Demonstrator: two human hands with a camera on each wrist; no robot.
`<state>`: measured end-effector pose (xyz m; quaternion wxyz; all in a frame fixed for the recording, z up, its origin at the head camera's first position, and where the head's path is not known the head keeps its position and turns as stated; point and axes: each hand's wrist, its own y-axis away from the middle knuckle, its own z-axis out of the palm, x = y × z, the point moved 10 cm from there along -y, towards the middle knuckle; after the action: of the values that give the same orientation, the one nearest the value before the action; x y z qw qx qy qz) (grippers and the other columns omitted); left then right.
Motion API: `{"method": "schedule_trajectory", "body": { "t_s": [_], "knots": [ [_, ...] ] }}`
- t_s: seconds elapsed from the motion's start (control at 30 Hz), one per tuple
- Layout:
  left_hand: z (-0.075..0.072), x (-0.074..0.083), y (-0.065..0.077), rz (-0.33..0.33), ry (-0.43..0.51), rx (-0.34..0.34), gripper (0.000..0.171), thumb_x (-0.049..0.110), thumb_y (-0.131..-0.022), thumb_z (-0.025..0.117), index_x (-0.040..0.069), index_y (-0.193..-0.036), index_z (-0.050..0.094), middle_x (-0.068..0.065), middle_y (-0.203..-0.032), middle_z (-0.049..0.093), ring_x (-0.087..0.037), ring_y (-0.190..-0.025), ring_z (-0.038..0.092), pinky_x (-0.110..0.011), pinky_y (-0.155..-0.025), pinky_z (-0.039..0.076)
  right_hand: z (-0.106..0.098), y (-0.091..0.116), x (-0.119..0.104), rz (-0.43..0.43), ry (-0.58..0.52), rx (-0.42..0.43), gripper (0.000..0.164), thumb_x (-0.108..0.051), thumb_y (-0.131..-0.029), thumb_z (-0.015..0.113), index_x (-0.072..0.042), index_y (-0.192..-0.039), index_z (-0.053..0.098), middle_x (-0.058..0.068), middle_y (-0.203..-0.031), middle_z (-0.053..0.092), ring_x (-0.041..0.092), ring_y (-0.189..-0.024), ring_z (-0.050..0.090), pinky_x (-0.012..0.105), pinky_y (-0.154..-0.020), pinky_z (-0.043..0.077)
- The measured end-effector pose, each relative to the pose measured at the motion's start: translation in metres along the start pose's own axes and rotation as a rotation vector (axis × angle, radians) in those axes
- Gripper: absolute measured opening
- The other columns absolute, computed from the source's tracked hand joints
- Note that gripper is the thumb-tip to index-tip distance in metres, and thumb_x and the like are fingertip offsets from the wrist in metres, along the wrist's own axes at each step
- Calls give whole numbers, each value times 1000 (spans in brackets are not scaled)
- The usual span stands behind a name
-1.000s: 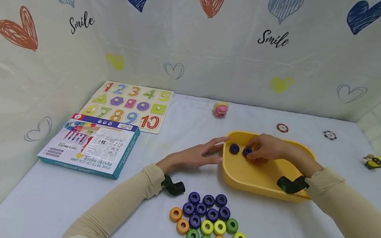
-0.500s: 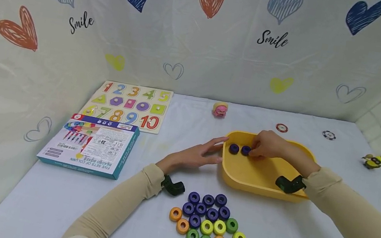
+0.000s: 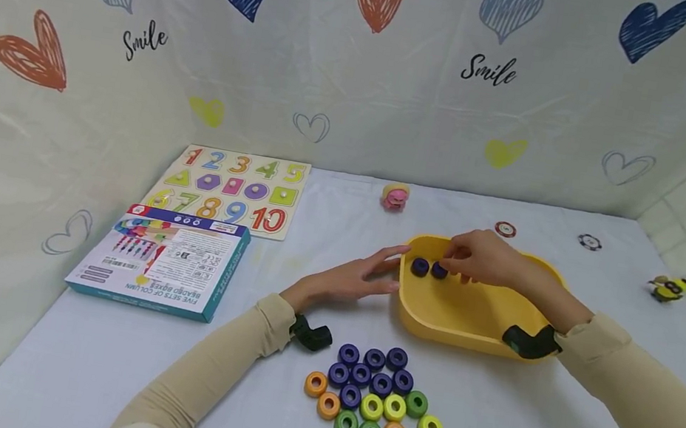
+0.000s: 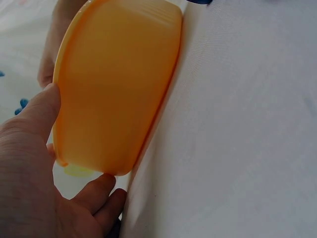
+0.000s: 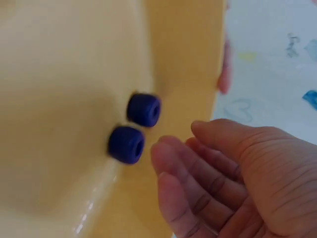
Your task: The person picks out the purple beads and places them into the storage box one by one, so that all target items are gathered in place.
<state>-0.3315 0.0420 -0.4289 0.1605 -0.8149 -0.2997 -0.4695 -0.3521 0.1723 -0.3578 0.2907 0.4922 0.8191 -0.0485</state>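
Note:
Two dark purple beads (image 3: 420, 267) lie side by side at the left end of a yellow plastic tray (image 3: 469, 312). My right hand (image 3: 487, 258) is over the tray at the right-hand bead (image 3: 439, 270). In the right wrist view its fingers (image 5: 171, 158) are loosely bent and stand apart from both beads (image 5: 126, 145), holding nothing. My left hand (image 3: 353, 279) rests against the tray's left end with its fingers extended. The left wrist view has its thumb (image 4: 47, 106) at the tray's rim and fingertips against the end wall.
Several purple, orange, green and yellow ring beads (image 3: 373, 407) lie grouped in front of the tray. At left are a flat box (image 3: 167, 261) and a number puzzle board (image 3: 233, 185). A pink figurine (image 3: 396, 197), two chips (image 3: 505, 229) and a bee toy (image 3: 668, 289) sit toward the back.
The second purple bead has shifted left, close beside the first. My right hand has let go of it and lifted slightly; the left hand has stayed at the tray.

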Motion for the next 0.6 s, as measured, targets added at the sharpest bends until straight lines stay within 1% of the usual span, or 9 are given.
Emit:
{"method": "schedule_trajectory", "body": {
  "t_s": [0.1,0.17,0.2,0.33,0.5,0.6],
  "knots": [
    [0,-3,0,-7,3,-2,65,45,-90,48,46,-141,7,8,-146,21,-13,-133,19,-44,-104,22,2,9,-14,-20,-15,9,22,-22,-86,63,-4,-99,63,7,-74,63,24,-63,58,29,-54,49],
    [1,-12,-4,-1,-6,13,64,49,-89,48,51,-138,6,12,-146,21,-11,-133,19,-44,-104,22,4,16,-23,-42,-7,24,22,-24,-86,62,-7,-99,63,5,-75,62,23,-64,58,29,-55,48],
    [1,-12,-4,3,-11,20,64,51,-88,47,53,-137,6,13,-145,21,-10,-132,19,-45,-104,22,5,20,-28,-50,2,31,23,-26,-86,62,-8,-100,63,4,-76,62,21,-64,58,29,-55,48],
    [0,-13,-4,14,-10,28,64,51,-88,48,54,-137,7,14,-145,22,-10,-132,20,-46,-104,21,8,36,-45,-90,38,69,25,-30,-85,63,-12,-103,62,-2,-79,62,17,-63,58,26,-55,48],
    [1,-11,-4,16,-10,23,65,50,-88,48,52,-137,6,12,-146,22,-11,-132,21,-47,-104,20,16,60,-68,-162,82,125,23,-25,-83,66,-14,-103,63,-9,-72,58,9,-59,53,22,-54,46],
    [1,-8,-4,20,-12,24,65,50,-88,48,52,-137,7,11,-146,22,-11,-132,21,-48,-104,20,27,72,-79,-199,98,140,21,-24,-82,67,-15,-101,64,-14,-68,54,5,-60,48,20,-55,44]
  ]
}}
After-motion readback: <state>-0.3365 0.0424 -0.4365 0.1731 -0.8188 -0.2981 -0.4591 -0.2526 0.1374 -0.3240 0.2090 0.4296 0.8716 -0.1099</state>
